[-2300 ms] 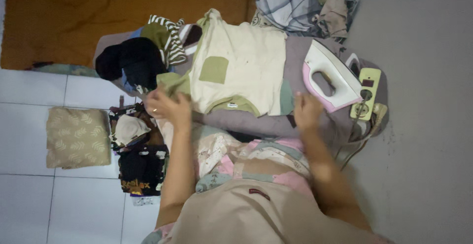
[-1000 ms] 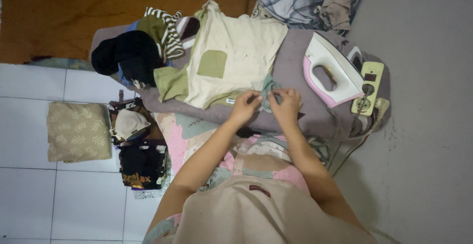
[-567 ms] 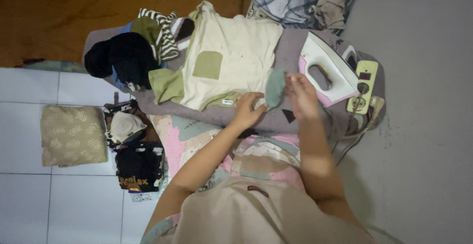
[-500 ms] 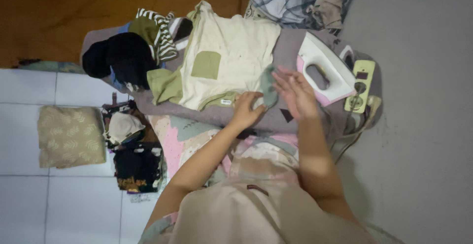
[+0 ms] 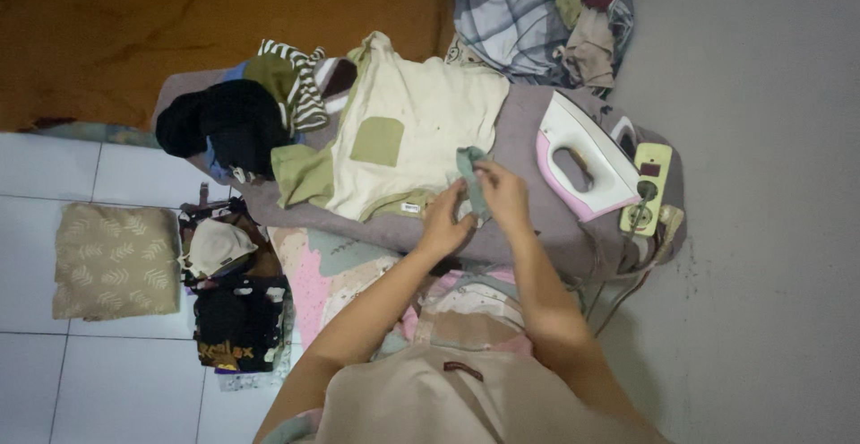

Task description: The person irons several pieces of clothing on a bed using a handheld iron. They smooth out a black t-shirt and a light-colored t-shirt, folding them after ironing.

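Sleeve (image 5: 469, 175) of shirt (image 5: 421, 130) is lying at the hem edge, on the grey pad (image 5: 528, 139). Left hand (image 5: 445, 222) and right hand (image 5: 502, 195) fingers are pinching it; iron (image 5: 582, 162) is sitting just right.

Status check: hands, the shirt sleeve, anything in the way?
Left hand and right hand both pinching the grey-green sleeve of the cream shirt. Shirt flat on the padded mat. Iron parked right, apart.
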